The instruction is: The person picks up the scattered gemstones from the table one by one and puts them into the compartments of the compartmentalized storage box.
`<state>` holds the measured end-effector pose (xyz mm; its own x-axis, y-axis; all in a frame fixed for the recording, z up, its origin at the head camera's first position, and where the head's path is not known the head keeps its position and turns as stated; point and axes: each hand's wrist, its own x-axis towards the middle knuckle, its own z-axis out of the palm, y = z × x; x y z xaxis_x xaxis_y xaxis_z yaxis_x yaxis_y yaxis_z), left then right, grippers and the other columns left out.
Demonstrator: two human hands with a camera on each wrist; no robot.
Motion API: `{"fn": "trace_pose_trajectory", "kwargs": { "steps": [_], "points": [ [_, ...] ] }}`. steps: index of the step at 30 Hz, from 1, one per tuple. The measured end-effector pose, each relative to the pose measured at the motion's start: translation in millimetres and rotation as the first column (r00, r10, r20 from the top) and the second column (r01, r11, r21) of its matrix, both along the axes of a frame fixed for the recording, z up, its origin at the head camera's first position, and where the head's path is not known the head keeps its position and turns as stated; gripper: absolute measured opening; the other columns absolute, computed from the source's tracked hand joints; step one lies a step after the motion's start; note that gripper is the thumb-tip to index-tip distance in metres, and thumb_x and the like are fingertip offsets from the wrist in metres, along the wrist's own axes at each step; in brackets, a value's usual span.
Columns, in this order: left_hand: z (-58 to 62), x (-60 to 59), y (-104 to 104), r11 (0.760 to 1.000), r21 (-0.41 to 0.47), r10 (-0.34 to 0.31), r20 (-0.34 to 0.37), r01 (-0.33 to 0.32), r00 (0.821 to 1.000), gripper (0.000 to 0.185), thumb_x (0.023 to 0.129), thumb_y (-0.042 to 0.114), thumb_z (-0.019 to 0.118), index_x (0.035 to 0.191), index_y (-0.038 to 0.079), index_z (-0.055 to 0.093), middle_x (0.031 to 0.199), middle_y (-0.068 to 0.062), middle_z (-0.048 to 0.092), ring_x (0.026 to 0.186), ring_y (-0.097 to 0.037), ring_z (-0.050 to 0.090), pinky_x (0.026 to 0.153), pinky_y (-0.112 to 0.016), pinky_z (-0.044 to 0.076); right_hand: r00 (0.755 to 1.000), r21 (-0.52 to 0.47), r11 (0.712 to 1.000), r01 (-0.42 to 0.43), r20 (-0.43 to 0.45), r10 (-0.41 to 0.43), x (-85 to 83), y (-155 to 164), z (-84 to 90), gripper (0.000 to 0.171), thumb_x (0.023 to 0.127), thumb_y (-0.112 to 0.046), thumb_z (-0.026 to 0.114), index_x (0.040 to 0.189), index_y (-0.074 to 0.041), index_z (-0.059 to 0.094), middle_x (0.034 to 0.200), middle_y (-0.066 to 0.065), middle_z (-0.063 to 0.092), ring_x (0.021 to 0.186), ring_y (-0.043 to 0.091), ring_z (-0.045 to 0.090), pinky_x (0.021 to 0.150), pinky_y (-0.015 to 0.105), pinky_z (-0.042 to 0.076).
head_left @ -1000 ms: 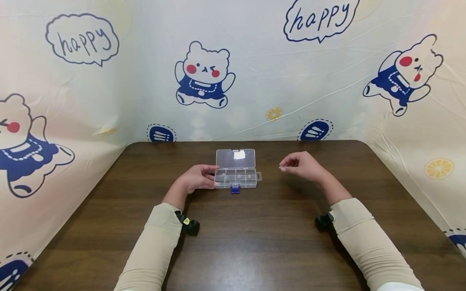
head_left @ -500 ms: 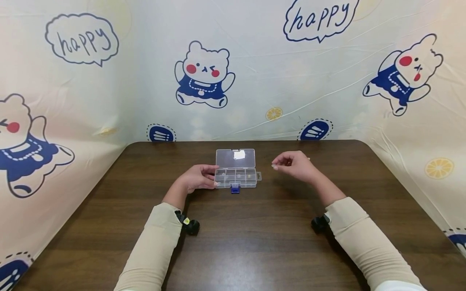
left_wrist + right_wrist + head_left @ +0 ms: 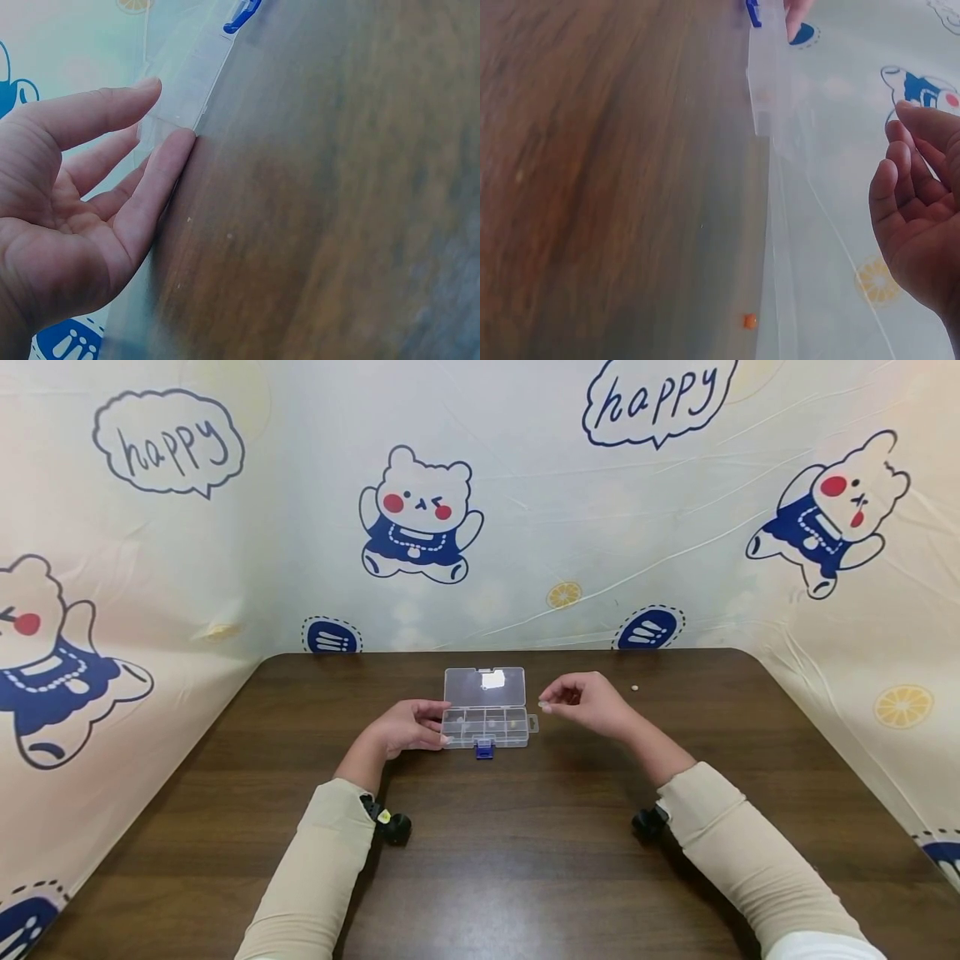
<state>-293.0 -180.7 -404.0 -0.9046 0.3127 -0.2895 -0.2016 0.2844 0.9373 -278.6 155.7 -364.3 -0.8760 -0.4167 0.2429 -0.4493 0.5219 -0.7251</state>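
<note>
Right hand (image 3: 588, 702) nearer box (image 3: 486, 714), "happy" backdrop (image 3: 525, 510) behind

Bear-printed fabric (image 3: 525, 518) rises behind the brown table (image 3: 510, 835).

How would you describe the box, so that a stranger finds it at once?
On the brown table, toward its far edge, look between the left hand and the right hand. There sits the box, lid open, touched by the left hand. Unlike the tiny piece farther right, it is see-through, divided into compartments, with a blue latch in front.
</note>
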Motion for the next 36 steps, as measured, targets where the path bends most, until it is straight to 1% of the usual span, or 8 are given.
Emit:
{"fn": "trace_pose_trajectory", "kwargs": {
  "steps": [7, 13, 18, 22, 28, 32, 36],
  "points": [
    [-0.5, -0.2, 0, 1.0, 0.005, -0.001, -0.001, 0.001, 1.0, 0.072, 0.079, -0.012, 0.073, 0.143, 0.006, 0.047, 0.125, -0.023, 0.052, 0.093, -0.026, 0.06, 0.082, -0.036, 0.057, 0.999, -0.002, 0.999, -0.039, -0.016, 0.039, -2.1, -12, -0.9, 0.009, 0.085, -0.011, 0.077, 0.092, -0.009, 0.074, 0.08, 0.0, 0.067, 0.071, 0.021, 0.054, 0.061, 0.029, 0.049],
    [0.3, 0.6, 1, 1.0, 0.004, -0.001, 0.001, 0.001, 1.0, 0.072, 0.079, -0.012, 0.073, 0.144, 0.005, 0.047, 0.123, -0.022, 0.053, 0.093, -0.026, 0.06, 0.082, -0.036, 0.057, 0.995, 0.018, 0.995, -0.096, -0.034, 0.097, -3.9, -21, -0.9, 0.008, 0.086, -0.01, 0.076, 0.093, -0.008, 0.074, 0.08, -0.001, 0.067, 0.071, 0.019, 0.054, 0.062, 0.028, 0.049],
    [1.1, 1.1, 1, 1.0, 0.006, -0.001, 0.003, 0.001, 1.0, 0.072, 0.079, -0.013, 0.072, 0.144, 0.005, 0.047, 0.123, -0.023, 0.053, 0.092, -0.025, 0.06, 0.082, -0.036, 0.057, 0.99, 0.014, 0.991, -0.134, -0.043, 0.134, -4.7, -31, 1.6, 0.007, 0.086, -0.008, 0.075, 0.093, -0.007, 0.074, 0.08, 0.0, 0.067, 0.07, 0.019, 0.054, 0.062, 0.028, 0.051],
    [1.4, 1.9, 1, 1.0, 0.009, -0.002, 0.002, 0.002, 1.0, 0.071, 0.08, -0.013, 0.072, 0.144, 0.005, 0.047, 0.123, -0.023, 0.053, 0.092, -0.025, 0.06, 0.082, -0.036, 0.057, 0.988, 0.026, 0.988, -0.149, -0.033, 0.15, -6.8, -40, 3.3, 0.007, 0.086, -0.008, 0.075, 0.093, -0.008, 0.074, 0.08, -0.001, 0.066, 0.071, 0.018, 0.056, 0.064, 0.029, 0.051],
    [0.5, 1.9, 0, 1.0, 0.007, 0.002, 0.007, -0.002, 1.0, 0.071, 0.079, -0.012, 0.073, 0.143, 0.006, 0.047, 0.123, -0.023, 0.053, 0.093, -0.026, 0.06, 0.082, -0.036, 0.057, 0.988, 0.049, 0.986, -0.157, 0.008, 0.156, -9.7, -52, 9.6, 0.005, 0.088, -0.012, 0.074, 0.092, -0.009, 0.073, 0.082, -0.001, 0.066, 0.075, 0.017, 0.057, 0.068, 0.029, 0.052],
    [0.0, 1.1, -1, 1.0, 0.008, -0.002, 0.004, 0.002, 1.0, 0.072, 0.079, -0.011, 0.073, 0.144, 0.006, 0.047, 0.123, -0.024, 0.052, 0.093, -0.027, 0.06, 0.082, -0.036, 0.057, 0.984, 0.069, 0.982, -0.176, 0.0, 0.176, -12.2, -60, 11.3, 0.005, 0.088, -0.011, 0.074, 0.091, -0.008, 0.072, 0.081, -0.001, 0.066, 0.075, 0.016, 0.058, 0.069, 0.028, 0.053],
    [-0.6, 0.2, -1, 1.0, 0.008, -0.01, 0.002, 0.01, 1.0, 0.072, 0.079, -0.011, 0.073, 0.144, 0.006, 0.047, 0.124, -0.024, 0.053, 0.094, -0.027, 0.06, 0.083, -0.036, 0.057, 0.982, 0.067, 0.979, -0.191, 0.002, 0.191, -15.5, -67, 9.4, 0.005, 0.087, -0.009, 0.074, 0.091, -0.007, 0.072, 0.08, -0.001, 0.066, 0.074, 0.016, 0.058, 0.068, 0.028, 0.053]
  ]
}}
